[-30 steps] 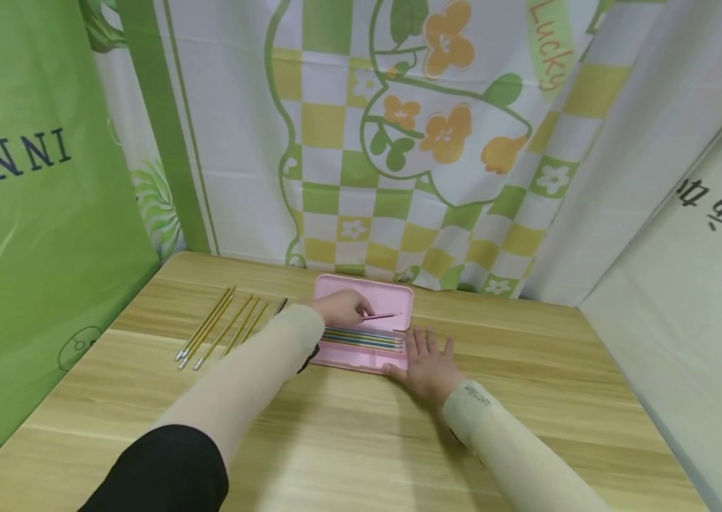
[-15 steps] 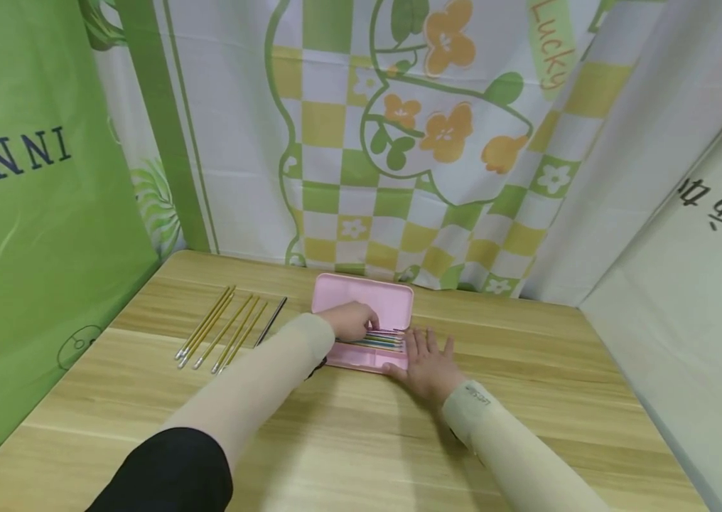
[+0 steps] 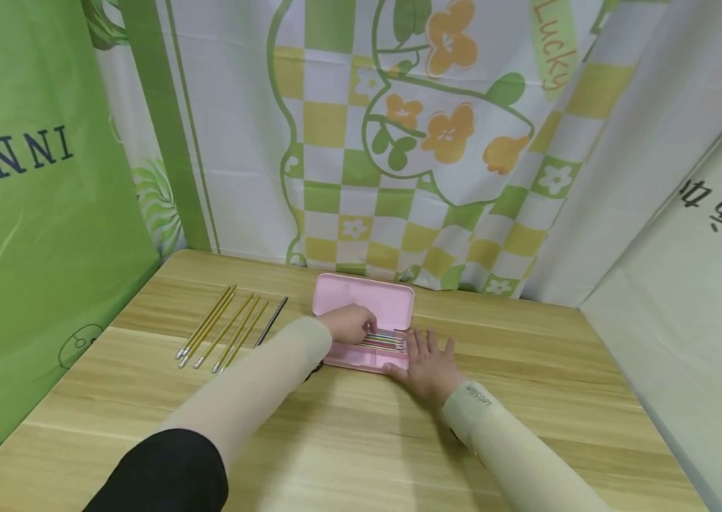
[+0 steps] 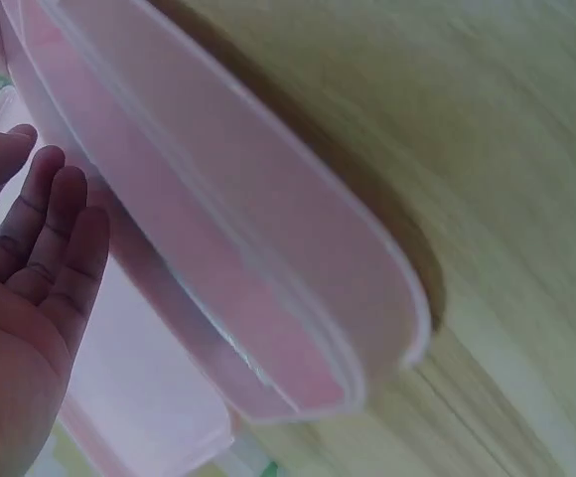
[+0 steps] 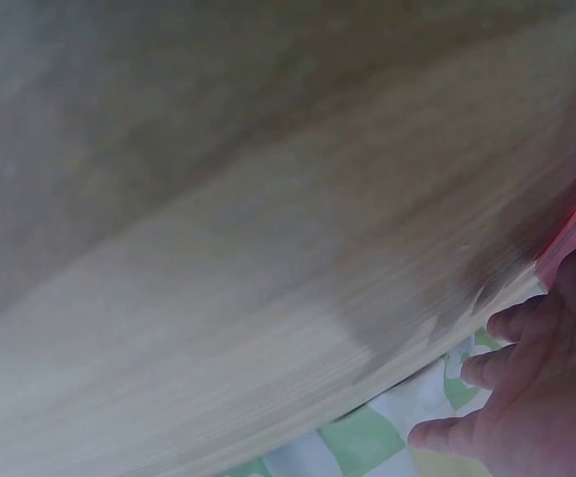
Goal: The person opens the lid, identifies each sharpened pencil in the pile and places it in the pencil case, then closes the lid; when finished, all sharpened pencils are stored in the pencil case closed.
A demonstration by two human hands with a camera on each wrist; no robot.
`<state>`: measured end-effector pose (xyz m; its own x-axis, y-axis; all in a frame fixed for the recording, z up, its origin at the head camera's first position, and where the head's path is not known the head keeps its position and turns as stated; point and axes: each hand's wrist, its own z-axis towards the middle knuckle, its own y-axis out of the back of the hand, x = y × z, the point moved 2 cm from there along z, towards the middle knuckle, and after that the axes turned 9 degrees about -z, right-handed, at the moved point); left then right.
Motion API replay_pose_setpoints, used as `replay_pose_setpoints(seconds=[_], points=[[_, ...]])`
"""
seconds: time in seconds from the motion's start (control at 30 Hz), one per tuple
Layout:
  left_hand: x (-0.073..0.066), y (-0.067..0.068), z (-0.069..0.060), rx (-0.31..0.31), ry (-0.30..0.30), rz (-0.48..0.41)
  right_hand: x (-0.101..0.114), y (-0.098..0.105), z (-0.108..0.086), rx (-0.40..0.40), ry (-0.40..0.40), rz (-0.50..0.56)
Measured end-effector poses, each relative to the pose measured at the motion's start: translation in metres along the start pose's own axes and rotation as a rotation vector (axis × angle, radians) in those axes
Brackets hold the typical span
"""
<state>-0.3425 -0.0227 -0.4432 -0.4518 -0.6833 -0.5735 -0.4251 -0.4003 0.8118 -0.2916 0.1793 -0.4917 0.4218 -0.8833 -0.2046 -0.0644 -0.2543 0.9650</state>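
A pink pencil case (image 3: 351, 358) lies with its lid raised near the back of the table. Several coloured pencils (image 3: 389, 343) lie side by side in it, their left part hidden by my left hand (image 3: 349, 325). That hand reaches over the case with bent fingers near the pencils. In the left wrist view its fingers (image 4: 70, 224) are loosely curved beside the case wall (image 4: 268, 169), with no pencil visible between them. My right hand (image 3: 430, 366) rests with spread fingers at the case's right end, thumb at its front corner.
Several yellow pencils (image 3: 210, 333) with white ends lie to the left of the case. A dark pencil (image 3: 271, 321) lies between them and my left forearm. A patterned curtain (image 3: 354, 199) hangs behind the wooden table (image 3: 361, 441).
My left hand has lowered a dark reddish pencil from above the lid into the case. The coloured pencils there have shifted, with a red one now nearer the front. The right hand stays put.
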Motion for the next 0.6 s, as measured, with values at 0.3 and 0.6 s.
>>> replay_pose_setpoints(seconds=[0.3,0.6], points=[[0.029,0.027,-0.028,-0.109,-0.022,-0.137,0.004,0.004,-0.003,-0.005,-0.002,0.053],[0.072,0.072,-0.086,-0.248,0.108,-0.392,0.007,0.017,-0.011,0.033,-0.003,0.061]])
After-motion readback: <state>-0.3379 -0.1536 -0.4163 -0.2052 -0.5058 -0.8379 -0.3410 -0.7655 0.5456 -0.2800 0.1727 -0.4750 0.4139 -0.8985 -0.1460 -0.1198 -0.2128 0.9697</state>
